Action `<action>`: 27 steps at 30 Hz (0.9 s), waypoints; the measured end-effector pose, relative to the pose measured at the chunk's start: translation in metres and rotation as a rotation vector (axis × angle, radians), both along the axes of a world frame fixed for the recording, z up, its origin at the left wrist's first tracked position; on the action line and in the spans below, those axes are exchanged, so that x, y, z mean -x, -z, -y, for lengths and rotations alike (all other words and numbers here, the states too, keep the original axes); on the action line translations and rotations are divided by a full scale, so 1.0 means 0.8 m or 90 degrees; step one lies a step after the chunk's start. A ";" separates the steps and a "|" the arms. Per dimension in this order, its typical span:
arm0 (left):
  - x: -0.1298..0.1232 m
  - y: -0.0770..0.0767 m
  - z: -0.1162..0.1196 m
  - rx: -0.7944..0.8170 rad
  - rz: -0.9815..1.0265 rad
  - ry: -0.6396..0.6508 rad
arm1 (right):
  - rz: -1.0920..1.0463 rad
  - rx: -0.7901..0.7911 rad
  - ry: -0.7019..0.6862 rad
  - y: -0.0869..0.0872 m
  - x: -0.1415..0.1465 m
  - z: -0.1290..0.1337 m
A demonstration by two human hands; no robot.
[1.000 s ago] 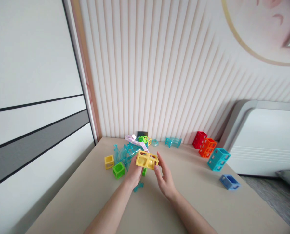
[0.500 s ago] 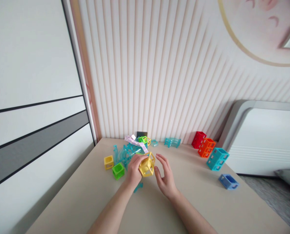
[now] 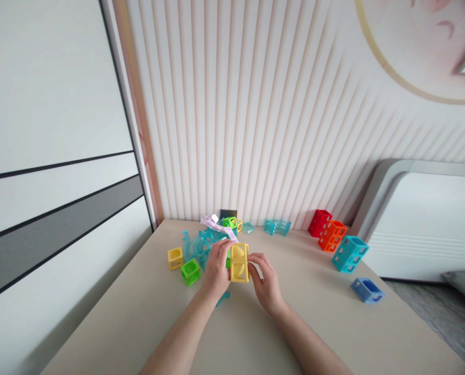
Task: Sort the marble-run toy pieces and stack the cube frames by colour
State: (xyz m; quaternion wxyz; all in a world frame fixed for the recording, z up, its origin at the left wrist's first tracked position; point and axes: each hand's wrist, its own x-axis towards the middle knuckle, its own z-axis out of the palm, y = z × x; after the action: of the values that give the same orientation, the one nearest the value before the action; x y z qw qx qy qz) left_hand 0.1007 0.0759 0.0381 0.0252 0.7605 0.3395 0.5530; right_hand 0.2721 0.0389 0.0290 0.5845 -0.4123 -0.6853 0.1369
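Note:
A pair of joined yellow cube-frame blocks (image 3: 239,263) is held above the table, one cube over the other, their open frames facing me. My left hand (image 3: 218,268) grips them from the left, with a bit of green showing between its fingers and the yellow. From the right, my right hand (image 3: 264,278) pinches the edge of the yellow blocks between thumb and fingers. Left of my hands, a single yellow cube block (image 3: 175,258) and a green cube block (image 3: 191,272) sit on the table. A small teal piece (image 3: 223,298) lies partly behind my left wrist.
Clear teal track pieces (image 3: 199,245) and a lilac strip (image 3: 219,227) are heaped behind my left hand. Another teal piece (image 3: 277,227) lies by the wall. On the right stand red (image 3: 319,223), orange (image 3: 332,236) and teal (image 3: 350,254) block stacks, with a blue block (image 3: 367,290) nearer.
The yellow blocks have turned from a tilted angle to face me upright. My right hand has closed in from beside them and now grips their right edge.

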 end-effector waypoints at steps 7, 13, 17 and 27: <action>-0.002 0.009 -0.001 0.017 0.036 0.021 | 0.029 0.042 -0.087 -0.007 -0.004 0.002; 0.001 0.014 -0.004 0.006 -0.004 -0.030 | -0.207 0.283 -0.239 0.001 0.009 0.003; 0.001 0.014 -0.007 -0.009 -0.069 -0.049 | -0.271 0.310 -0.256 0.001 0.019 0.001; 0.016 -0.016 -0.012 -0.046 -0.192 -0.055 | -0.482 0.272 0.006 0.022 -0.030 -0.043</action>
State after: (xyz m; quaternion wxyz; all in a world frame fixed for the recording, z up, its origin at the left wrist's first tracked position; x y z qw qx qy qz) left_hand 0.0877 0.0851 0.0513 -0.0770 0.8197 0.3521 0.4452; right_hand 0.2959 0.0730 0.0111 0.6966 -0.4480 -0.3769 0.4147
